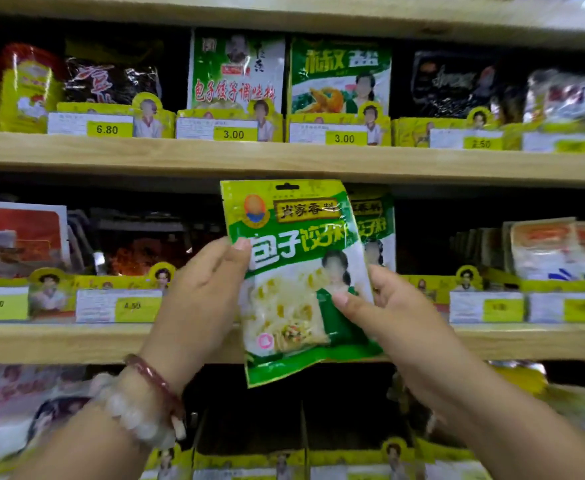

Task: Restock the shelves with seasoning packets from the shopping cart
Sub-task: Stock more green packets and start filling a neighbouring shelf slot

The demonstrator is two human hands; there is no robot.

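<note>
Wooden shelving: three pale timber shelves (pixel 284 157) are seen, lined with yellow cardboard display trays (pixel 339 128) and price tags.
Stock already placed: the upper and middle shelves are largely filled with assorted packets; a matching green packet (pixel 376 230) is stood in the middle-shelf slot directly behind the held one.
Lower bay: dark compartments (pixel 249 420) beneath the middle shelf appear unfilled, so more restocking is judged to remain.
Held item: a green and white glossy plastic seasoning packet (pixel 294 282) is held upright in front of the middle shelf edge, not yet set into a tray.
Left hand: the left hand (pixel 201 299), with bead bracelets at the wrist, is pinched on the packet's left edge, thumb on the front face.
Right hand: the right hand (pixel 398 317) is pinched on the packet's right side, thumb across the front.
Shopping cart: not in view; the remaining supply cannot be told.
</note>
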